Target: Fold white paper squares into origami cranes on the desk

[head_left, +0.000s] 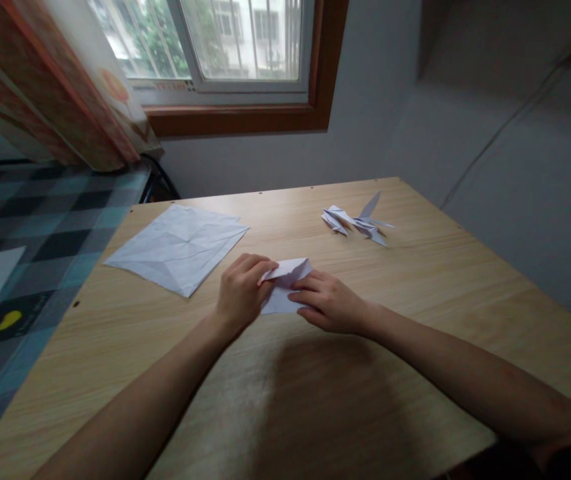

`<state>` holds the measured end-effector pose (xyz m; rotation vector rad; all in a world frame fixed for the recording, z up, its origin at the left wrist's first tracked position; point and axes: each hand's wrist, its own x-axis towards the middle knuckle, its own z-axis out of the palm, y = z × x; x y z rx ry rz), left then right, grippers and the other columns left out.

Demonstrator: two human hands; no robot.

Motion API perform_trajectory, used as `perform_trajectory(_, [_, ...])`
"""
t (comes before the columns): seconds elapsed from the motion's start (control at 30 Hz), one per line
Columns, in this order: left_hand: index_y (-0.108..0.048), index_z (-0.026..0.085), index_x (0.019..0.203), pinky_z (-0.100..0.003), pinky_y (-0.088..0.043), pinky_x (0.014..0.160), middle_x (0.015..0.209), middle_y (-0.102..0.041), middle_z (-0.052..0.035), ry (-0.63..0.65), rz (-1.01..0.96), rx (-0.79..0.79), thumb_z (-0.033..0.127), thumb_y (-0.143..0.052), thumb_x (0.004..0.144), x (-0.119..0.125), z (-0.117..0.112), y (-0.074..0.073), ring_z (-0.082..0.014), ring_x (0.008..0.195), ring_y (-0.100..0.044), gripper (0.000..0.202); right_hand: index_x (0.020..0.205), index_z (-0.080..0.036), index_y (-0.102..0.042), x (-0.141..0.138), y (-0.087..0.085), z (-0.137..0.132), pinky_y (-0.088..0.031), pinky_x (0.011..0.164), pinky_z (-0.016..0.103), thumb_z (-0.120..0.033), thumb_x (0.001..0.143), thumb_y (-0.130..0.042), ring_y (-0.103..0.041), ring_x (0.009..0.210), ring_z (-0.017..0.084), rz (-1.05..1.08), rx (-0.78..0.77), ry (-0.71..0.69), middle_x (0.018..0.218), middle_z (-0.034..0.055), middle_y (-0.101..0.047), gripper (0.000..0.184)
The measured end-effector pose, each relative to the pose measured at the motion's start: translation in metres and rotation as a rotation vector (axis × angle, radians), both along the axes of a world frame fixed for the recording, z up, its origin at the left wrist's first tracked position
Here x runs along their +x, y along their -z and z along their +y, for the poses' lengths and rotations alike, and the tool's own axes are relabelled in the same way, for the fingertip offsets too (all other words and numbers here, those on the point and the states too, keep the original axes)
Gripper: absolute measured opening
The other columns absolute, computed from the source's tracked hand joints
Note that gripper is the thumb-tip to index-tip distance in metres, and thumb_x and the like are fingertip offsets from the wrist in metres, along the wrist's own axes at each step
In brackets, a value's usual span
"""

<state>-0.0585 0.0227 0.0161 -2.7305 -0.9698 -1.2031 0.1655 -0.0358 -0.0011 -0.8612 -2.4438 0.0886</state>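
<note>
A small folded piece of white paper (pixel 288 277) lies on the wooden table (pixel 415 293) in front of me. My left hand (pixel 240 290) has its fingers curled and pinches the paper's left edge. My right hand (pixel 328 303) rests on the paper's right side, fingers pressed together and holding it down against the table. Part of the paper is hidden under both hands.
A creased, unfolded white sheet (pixel 180 247) lies at the left back of the table. A finished folded paper figure (pixel 358 223) sits at the right back. A checked bed cover (pixel 40 233) is left of the table, a window and curtain (pixel 90 87) behind.
</note>
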Motion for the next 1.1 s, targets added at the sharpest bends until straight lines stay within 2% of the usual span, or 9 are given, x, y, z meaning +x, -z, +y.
perform_trajectory(0.1, [-0.074,0.019,0.091,-0.032,-0.052,0.070,0.080,-0.065,-0.0055,-0.015,0.061,0.015,0.014,-0.059,0.087,0.000,0.001,-0.001,-0.0195,0.078,-0.059,0.016,0.111,-0.015,-0.069,-0.003,-0.001,-0.003,-0.051,0.089,0.048,-0.034,0.092,-0.060,-0.061,0.101,0.030,-0.050,0.022,0.013,0.110,0.0157,-0.069,0.029])
perform_trajectory(0.27, [-0.075,0.019,0.087,-0.031,-0.050,0.072,0.084,-0.072,-0.0053,0.169,0.099,-0.044,0.032,-0.057,0.095,0.003,0.001,-0.003,-0.0181,0.078,-0.061,0.024,0.117,-0.011,-0.068,-0.008,-0.004,-0.007,-0.048,0.096,0.050,-0.042,0.089,-0.066,-0.058,0.109,0.033,-0.076,0.067,0.035,0.116,0.0190,-0.067,0.042])
perform_trajectory(0.37, [-0.070,0.016,0.068,-0.026,-0.046,0.062,0.068,-0.068,-0.0029,0.078,0.027,-0.230,0.034,-0.049,0.098,0.005,0.001,-0.004,-0.0136,0.063,-0.060,0.041,0.120,-0.011,-0.066,-0.008,-0.005,-0.008,-0.050,0.091,0.048,-0.042,0.090,-0.065,-0.060,0.103,0.031,-0.106,0.039,0.036,0.113,0.0176,-0.067,0.043])
perform_trajectory(0.5, [-0.069,0.016,0.075,-0.022,-0.040,0.053,0.059,-0.064,0.0023,-0.043,-0.135,-0.417,0.036,-0.055,0.094,0.007,0.000,-0.005,-0.0099,0.051,-0.054,0.031,0.123,-0.013,-0.064,-0.008,-0.006,-0.009,-0.051,0.090,0.046,-0.045,0.091,-0.064,-0.060,0.102,0.029,-0.142,0.012,0.028,0.117,0.0161,-0.067,0.046])
perform_trajectory(0.67, [-0.064,0.016,0.069,-0.023,-0.039,0.054,0.059,-0.060,0.0014,-0.123,-0.189,-0.317,0.037,-0.053,0.094,0.008,-0.002,-0.008,-0.0102,0.052,-0.051,0.035,0.123,-0.012,-0.064,-0.011,-0.002,-0.009,-0.050,0.093,0.045,-0.033,0.091,-0.063,-0.059,0.103,0.029,-0.147,0.028,0.009,0.126,0.0150,-0.066,0.039])
perform_trajectory(0.77, [-0.062,0.017,0.076,-0.023,-0.038,0.054,0.061,-0.058,0.0024,-0.256,-0.192,-0.218,0.038,-0.061,0.089,0.007,-0.006,-0.007,-0.0103,0.053,-0.050,0.026,0.125,-0.013,-0.063,-0.013,-0.001,-0.010,-0.050,0.092,0.047,-0.029,0.091,-0.061,-0.057,0.104,0.029,-0.173,0.001,0.033,0.133,0.0139,-0.064,0.038])
perform_trajectory(0.83, [-0.059,0.017,0.069,-0.024,-0.034,0.052,0.055,-0.054,0.0035,-0.307,-0.120,-0.189,0.039,-0.063,0.089,0.005,-0.011,-0.005,-0.0103,0.049,-0.047,0.030,0.127,-0.013,-0.061,-0.015,-0.003,-0.012,-0.048,0.094,0.049,-0.030,0.092,-0.060,-0.056,0.106,0.030,-0.185,-0.025,0.065,0.133,0.0150,-0.063,0.040])
perform_trajectory(0.97, [-0.065,0.017,0.071,-0.028,-0.044,0.063,0.068,-0.067,-0.0033,-0.111,0.119,-0.167,0.031,-0.052,0.096,0.005,-0.024,-0.001,-0.0153,0.064,-0.059,0.031,0.130,-0.007,-0.057,-0.019,-0.007,-0.014,-0.045,0.101,0.051,-0.033,0.092,-0.060,-0.051,0.117,0.033,-0.154,-0.068,0.105,0.129,0.0191,-0.062,0.047])
perform_trajectory(1.1, [-0.069,0.017,0.082,-0.039,-0.050,0.082,0.092,-0.074,-0.0077,-0.007,0.307,-0.151,0.023,-0.048,0.096,0.008,-0.031,-0.002,-0.0236,0.089,-0.064,0.026,0.119,-0.006,-0.063,-0.020,-0.012,-0.016,-0.044,0.104,0.048,-0.023,0.092,-0.054,-0.052,0.116,0.031,-0.176,-0.101,0.126,0.120,0.0185,-0.065,0.033])
